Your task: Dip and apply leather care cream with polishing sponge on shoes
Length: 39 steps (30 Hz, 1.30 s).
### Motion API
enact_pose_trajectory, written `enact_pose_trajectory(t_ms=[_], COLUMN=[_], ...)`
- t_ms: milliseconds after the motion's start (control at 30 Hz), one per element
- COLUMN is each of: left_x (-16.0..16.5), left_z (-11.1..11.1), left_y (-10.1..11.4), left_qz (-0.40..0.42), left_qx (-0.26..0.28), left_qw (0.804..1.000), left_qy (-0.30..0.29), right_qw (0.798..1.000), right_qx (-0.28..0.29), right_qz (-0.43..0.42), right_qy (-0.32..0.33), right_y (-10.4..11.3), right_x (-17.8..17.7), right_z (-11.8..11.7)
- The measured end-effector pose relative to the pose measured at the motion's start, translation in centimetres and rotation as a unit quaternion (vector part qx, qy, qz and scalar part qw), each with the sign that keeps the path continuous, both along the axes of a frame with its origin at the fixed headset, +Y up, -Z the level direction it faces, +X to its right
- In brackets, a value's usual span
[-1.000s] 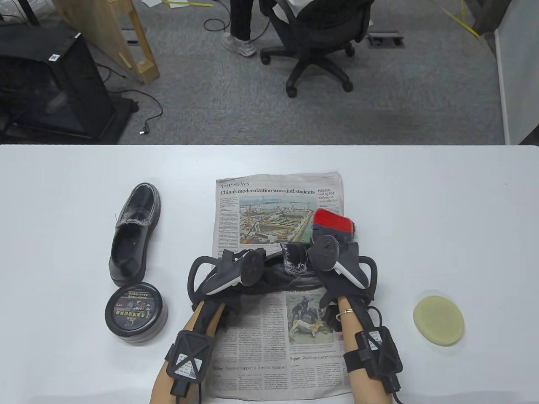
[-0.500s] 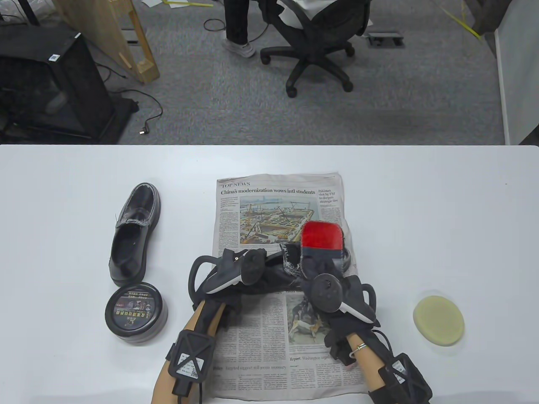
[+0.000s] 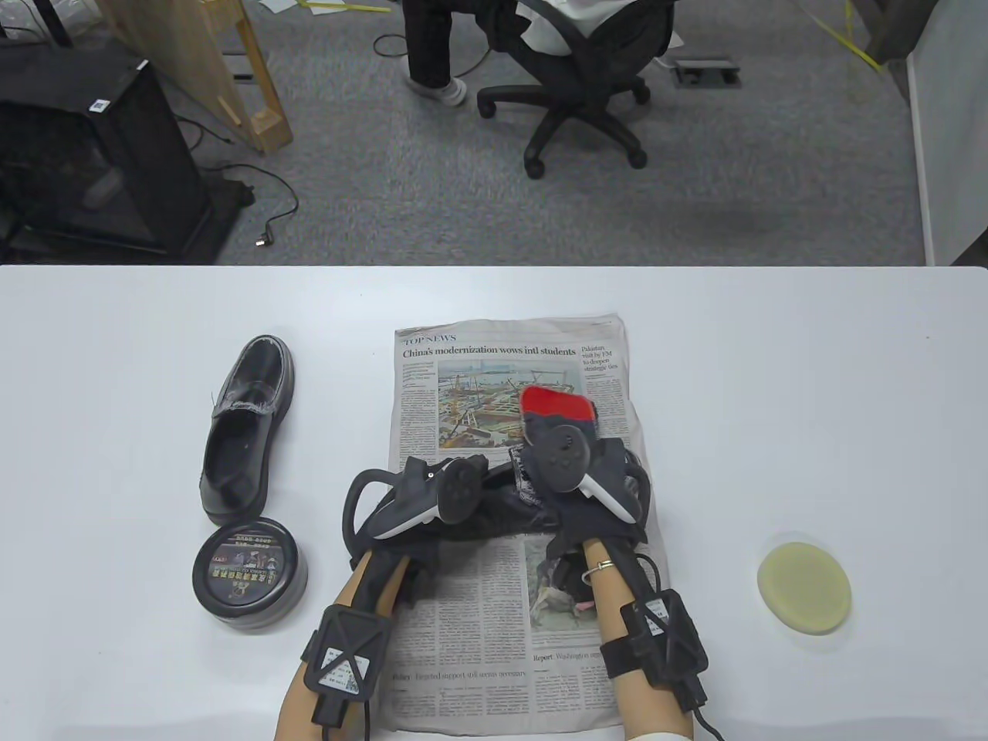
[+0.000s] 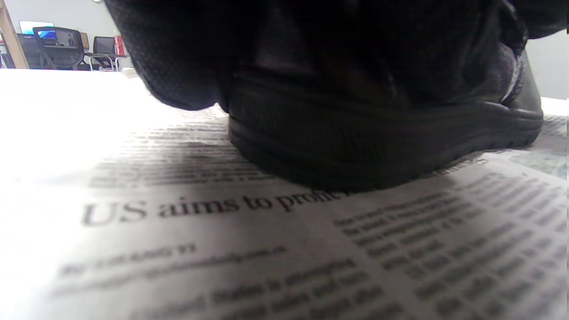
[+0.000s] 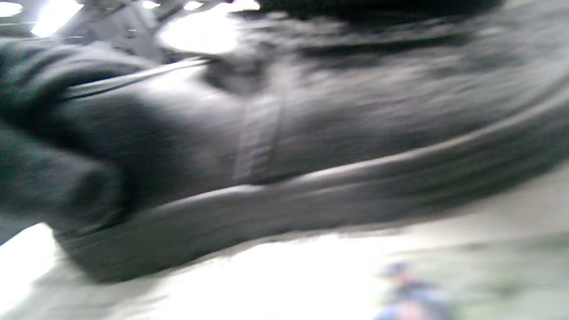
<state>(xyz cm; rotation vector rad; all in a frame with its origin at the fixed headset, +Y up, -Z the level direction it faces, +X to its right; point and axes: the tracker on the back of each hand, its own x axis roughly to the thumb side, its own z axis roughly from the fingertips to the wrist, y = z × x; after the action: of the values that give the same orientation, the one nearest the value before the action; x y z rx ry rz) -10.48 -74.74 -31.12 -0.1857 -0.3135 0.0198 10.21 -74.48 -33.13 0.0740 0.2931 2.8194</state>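
A black leather shoe (image 3: 502, 513) lies crosswise on the newspaper (image 3: 471, 617), mostly covered by both hands. My left hand (image 3: 451, 494) holds its heel end; in the left wrist view a gloved finger (image 4: 178, 66) lies against the shoe's heel (image 4: 378, 146). My right hand (image 3: 567, 455) grips a red-backed polishing sponge (image 3: 557, 407) over the shoe's toe half. The right wrist view shows only the blurred side of the shoe (image 5: 284, 146). The round black cream tin (image 3: 248, 575) stands at the left with its lid on.
A second black shoe (image 3: 247, 421) stands on the white table (image 3: 772, 386) left of the newspaper, just behind the tin. A round pale yellow sponge pad (image 3: 804, 588) lies at the right. Beyond the table's far edge are an office chair and a seated person's legs.
My right hand has swept the red sponge over the shoe, first pulling back toward me, then moving forward and left. The left hand and the shoe have stayed put.
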Motion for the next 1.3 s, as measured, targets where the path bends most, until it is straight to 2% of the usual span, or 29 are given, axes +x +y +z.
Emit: enact_pose_trajectory(t_ms=[167, 300, 467, 567, 733, 933, 1100, 1300], left_x=[0.1, 0.2, 0.3, 0.4, 0.4, 0.3, 0.3, 0.3], left_z=[0.0, 0.1, 0.0, 0.0, 0.0, 0.0, 0.1, 0.2], left_y=[0.0, 0.1, 0.0, 0.0, 0.0, -0.2, -0.2, -0.1], left_qz=[-0.007, -0.014, -0.011, -0.011, -0.014, -0.002, -0.007, -0.018], left_qx=[0.005, 0.008, 0.007, 0.005, 0.005, 0.006, 0.014, 0.016], left_qw=[1.0, 1.0, 1.0, 1.0, 1.0, 1.0, 1.0, 1.0], left_qy=[0.003, 0.007, 0.006, 0.003, -0.005, -0.003, 0.0, 0.002], right_qw=[0.997, 0.997, 0.995, 0.99, 0.985, 0.995, 0.999, 0.999], right_qx=[0.014, 0.041, 0.061, 0.086, 0.082, 0.037, 0.016, 0.005], right_qz=[0.079, 0.068, 0.034, -0.001, -0.072, -0.032, -0.052, 0.031], right_qy=[-0.007, -0.003, 0.068, 0.109, 0.131, 0.086, 0.007, -0.036], right_y=[-0.5, -0.9, -0.2, 0.7, 1.6, 0.4, 0.0, -0.4], right_x=[3.3, 3.7, 1.3, -0.9, -3.6, -3.8, -0.8, 3.7], right_z=[1.8, 4.3, 7.2, 8.1, 6.4, 2.5, 0.7, 1.1])
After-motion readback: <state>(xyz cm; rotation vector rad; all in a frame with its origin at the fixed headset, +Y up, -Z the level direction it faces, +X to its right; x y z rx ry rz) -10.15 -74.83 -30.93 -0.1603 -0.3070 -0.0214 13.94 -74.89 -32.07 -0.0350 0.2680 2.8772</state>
